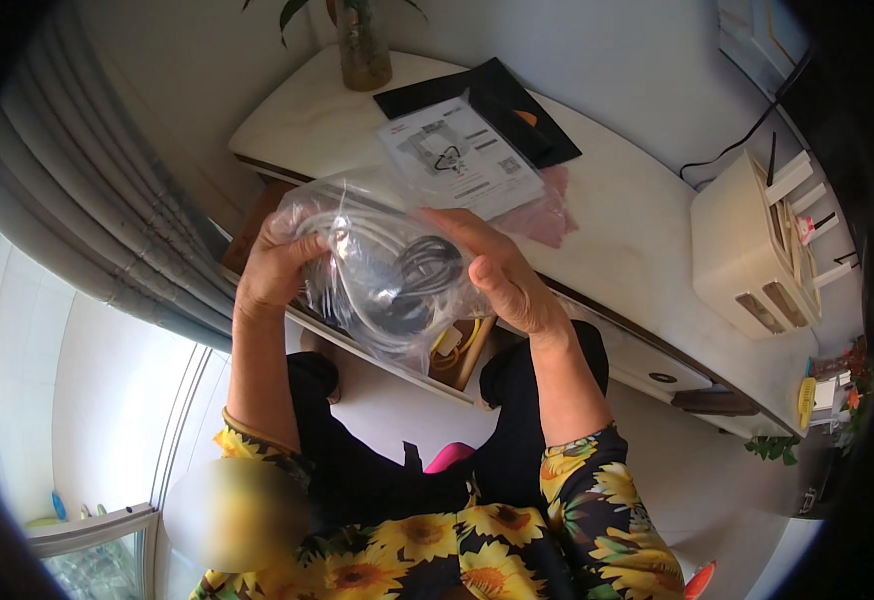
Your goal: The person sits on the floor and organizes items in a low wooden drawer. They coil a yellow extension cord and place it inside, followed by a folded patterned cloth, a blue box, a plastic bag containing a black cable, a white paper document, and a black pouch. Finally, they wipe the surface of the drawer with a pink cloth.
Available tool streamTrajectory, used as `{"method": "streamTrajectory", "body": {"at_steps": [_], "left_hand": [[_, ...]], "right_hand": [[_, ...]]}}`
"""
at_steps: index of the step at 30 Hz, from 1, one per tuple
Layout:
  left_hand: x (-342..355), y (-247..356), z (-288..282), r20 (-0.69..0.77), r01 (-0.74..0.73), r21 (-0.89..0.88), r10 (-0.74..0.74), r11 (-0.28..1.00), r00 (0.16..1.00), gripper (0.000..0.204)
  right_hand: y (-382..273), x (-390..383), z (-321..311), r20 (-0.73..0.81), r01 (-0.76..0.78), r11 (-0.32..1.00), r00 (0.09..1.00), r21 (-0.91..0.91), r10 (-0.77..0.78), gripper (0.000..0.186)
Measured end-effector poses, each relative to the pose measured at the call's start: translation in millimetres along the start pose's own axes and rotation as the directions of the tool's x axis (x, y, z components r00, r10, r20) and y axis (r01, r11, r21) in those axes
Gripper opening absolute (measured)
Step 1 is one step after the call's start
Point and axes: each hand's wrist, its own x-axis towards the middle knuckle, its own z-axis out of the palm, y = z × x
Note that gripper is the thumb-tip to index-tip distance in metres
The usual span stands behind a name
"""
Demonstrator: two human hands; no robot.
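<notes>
A clear plastic bag [372,315] of coiled cables hangs between my two hands, above an open drawer. Inside it, a thick white cable loops round the left and bottom, and a dark grey cable [429,268] is bundled on the right. My left hand [282,255] grips the bag's left side, thumb on top. On the other side my right hand [502,270] holds the bag's edge, its thumb raised in front and some fingertips behind the plastic. Under the bag, the drawer [472,365] shows a yellow cable [449,358]; most of its inside is hidden.
On the white cabinet top [617,255] lie a printed sheet [462,155] in plastic, a black flat folder [547,125] and pink plastic wrap [555,205]. A glass vase [365,60] stands at the back, a cream box [747,255] with antennas at right. Grey curtains [107,190] hang left.
</notes>
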Motion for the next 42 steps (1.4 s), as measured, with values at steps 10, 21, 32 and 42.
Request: {"method": "streamTrajectory", "body": {"at_steps": [10,21,32,42], "left_hand": [[15,-9,12,-0.349,-0.083,-0.056,0.059,0.995,0.935,0.017],[16,-19,11,-0.477,-0.117,0.01,0.107,0.993,0.872,0.012],[12,1,-5,-0.368,-0.08,0.015,0.08,0.997,0.926,0.047],[2,-18,6,0.14,0.21,-0.753,-0.159,0.624,0.977,0.085]], "right_hand": [[5,12,36,0.05,-0.08,0.919,0.997,0.387,0.066,0.101],[31,18,69,-0.033,-0.149,0.916,0.984,0.373,0.173,0.067],[34,7,40,-0.143,-0.093,0.595,0.93,0.799,0.338,0.062],[24,12,18,-0.157,-0.009,0.551,0.955,0.835,0.252,0.075]]}}
